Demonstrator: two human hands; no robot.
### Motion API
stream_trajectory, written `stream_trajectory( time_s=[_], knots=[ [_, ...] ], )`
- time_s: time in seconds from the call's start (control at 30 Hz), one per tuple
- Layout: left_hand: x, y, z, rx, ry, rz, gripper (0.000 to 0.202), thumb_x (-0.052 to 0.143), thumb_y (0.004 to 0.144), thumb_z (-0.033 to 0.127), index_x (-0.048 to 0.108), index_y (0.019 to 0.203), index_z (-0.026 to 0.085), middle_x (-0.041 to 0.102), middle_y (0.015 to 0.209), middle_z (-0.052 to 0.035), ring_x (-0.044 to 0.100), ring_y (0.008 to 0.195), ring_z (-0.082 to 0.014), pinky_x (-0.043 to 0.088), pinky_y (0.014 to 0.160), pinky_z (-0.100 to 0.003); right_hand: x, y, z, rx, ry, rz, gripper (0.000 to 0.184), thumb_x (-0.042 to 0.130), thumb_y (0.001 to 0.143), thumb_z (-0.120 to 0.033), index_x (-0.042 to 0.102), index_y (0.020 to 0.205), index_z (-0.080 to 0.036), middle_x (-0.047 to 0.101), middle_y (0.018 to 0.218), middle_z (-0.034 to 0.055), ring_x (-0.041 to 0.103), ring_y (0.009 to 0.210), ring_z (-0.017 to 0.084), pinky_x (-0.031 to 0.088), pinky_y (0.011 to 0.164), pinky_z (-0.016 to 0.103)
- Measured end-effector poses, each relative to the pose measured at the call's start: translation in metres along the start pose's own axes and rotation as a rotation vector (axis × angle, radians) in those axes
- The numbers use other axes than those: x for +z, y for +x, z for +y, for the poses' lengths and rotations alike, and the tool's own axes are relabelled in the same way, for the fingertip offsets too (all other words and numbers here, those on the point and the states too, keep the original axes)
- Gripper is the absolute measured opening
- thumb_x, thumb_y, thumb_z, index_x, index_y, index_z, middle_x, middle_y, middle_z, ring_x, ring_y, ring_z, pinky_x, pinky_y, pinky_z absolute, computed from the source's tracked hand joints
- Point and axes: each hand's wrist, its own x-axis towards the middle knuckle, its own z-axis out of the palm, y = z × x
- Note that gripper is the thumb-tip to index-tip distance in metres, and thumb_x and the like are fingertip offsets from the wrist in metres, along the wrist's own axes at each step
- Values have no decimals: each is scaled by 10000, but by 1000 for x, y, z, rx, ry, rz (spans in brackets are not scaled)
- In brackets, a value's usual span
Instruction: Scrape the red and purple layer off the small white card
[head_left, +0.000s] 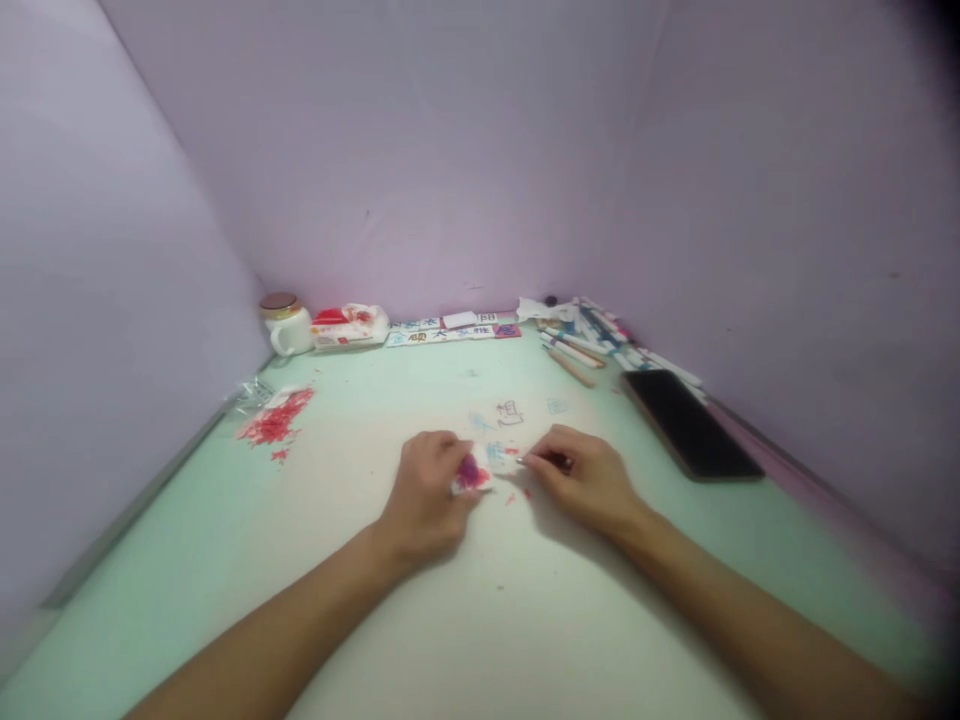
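Near the middle of the table, my left hand (431, 490) pinches a small white block (484, 470) between thumb and fingers. Purple and red colour covers part of its face. My right hand (581, 470) is closed around a slim tool (523, 461); its thin tip points at the block, with a small gap between them. Most of the tool is hidden in the fingers, so its exact kind does not show. A few red crumbs (527, 494) lie on the table below the tip. Blue and dark characters (510, 412) are marked on the tabletop just beyond my hands.
Red shavings (274, 420) are heaped at the left beside crumpled clear plastic (251, 395). A lidded white mug (289, 330), a tissue pack (349, 330) and rows of character tiles (450, 334) line the back. Pens and tools (577, 350) and a black phone (690, 425) lie at the right.
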Motion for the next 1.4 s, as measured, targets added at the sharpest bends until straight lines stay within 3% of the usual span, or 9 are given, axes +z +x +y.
stream_trajectory(
  time_s=[0.13, 0.3, 0.4, 0.6, 0.8, 1.0, 1.2, 1.3, 1.4],
  knots=[
    [-7, 2, 2, 173, 179, 291, 420, 551, 848, 101, 481, 1248, 211, 548, 1045, -120, 506, 990, -281, 433, 875, -495, 1, 1, 4, 0, 56, 78, 209, 565, 820, -314, 654, 664, -206, 638, 681, 14, 564, 607, 148, 423, 588, 279],
    [-8, 9, -2, 442, 202, 109, 450, 434, 921, 62, 370, 1355, 160, 558, 1041, -125, 564, 927, -228, 522, 764, -380, 0, 2, 5, -1, 93, 99, 188, 581, 813, -291, 665, 670, -201, 640, 675, 15, 566, 612, 149, 428, 591, 282],
    [-8, 11, -7, 407, 192, 157, 502, 442, 915, 50, 316, 1388, 160, 541, 1050, -133, 559, 952, -237, 528, 779, -400, -1, 1, 3, 8, 104, 113, 180, 591, 811, -286, 674, 675, -202, 646, 681, 14, 575, 612, 146, 431, 591, 279],
    [-9, 9, -12, 311, 157, 145, 408, 551, 857, 142, 467, 1256, 137, 558, 1026, -144, 543, 960, -275, 478, 850, -486, -1, 1, 3, 25, 70, 139, 177, 583, 810, -281, 667, 673, -208, 647, 691, 3, 598, 630, 141, 432, 595, 265],
    [1, 4, -16, 34, -40, -120, 294, 597, 813, 266, 602, 1087, 160, 627, 1037, -120, 583, 967, -279, 484, 852, -459, 1, 0, 6, 54, -76, 108, 149, 602, 815, -305, 714, 732, -255, 690, 747, -19, 613, 656, 159, 399, 587, 283],
    [4, 5, -14, -38, -74, -176, 296, 620, 790, 315, 627, 1043, 163, 621, 1066, -127, 573, 1003, -299, 463, 890, -497, 2, 0, 3, 27, -187, 96, 183, 590, 843, -391, 743, 840, -291, 739, 898, -17, 651, 884, 191, 477, 724, 307],
    [6, 0, -18, -45, -115, -200, 271, 553, 855, 336, 609, 1060, 167, 586, 1103, -141, 543, 1027, -310, 447, 893, -512, -56, 19, 23, 246, -464, 265, 361, 578, 817, -349, 677, 1131, -202, 667, 1199, 84, 584, 1133, 241, 427, 992, 350],
    [10, -2, -20, -48, -125, -172, 285, 545, 864, 331, 595, 1104, 185, 581, 1093, -121, 538, 1017, -295, 453, 891, -490, -98, 26, 42, 497, -615, 320, 568, 549, 813, -417, 563, 1277, -89, 628, 1192, 246, 585, 1090, 425, 465, 858, 563],
    [12, -4, -20, -45, -124, -154, 285, 533, 872, 323, 588, 1121, 195, 580, 1085, -111, 540, 1004, -287, 465, 876, -478, -116, 28, 60, 631, -660, 197, 618, 583, 768, -512, 596, 1209, -80, 670, 1086, 258, 623, 1022, 439, 506, 763, 526]
  ],
)
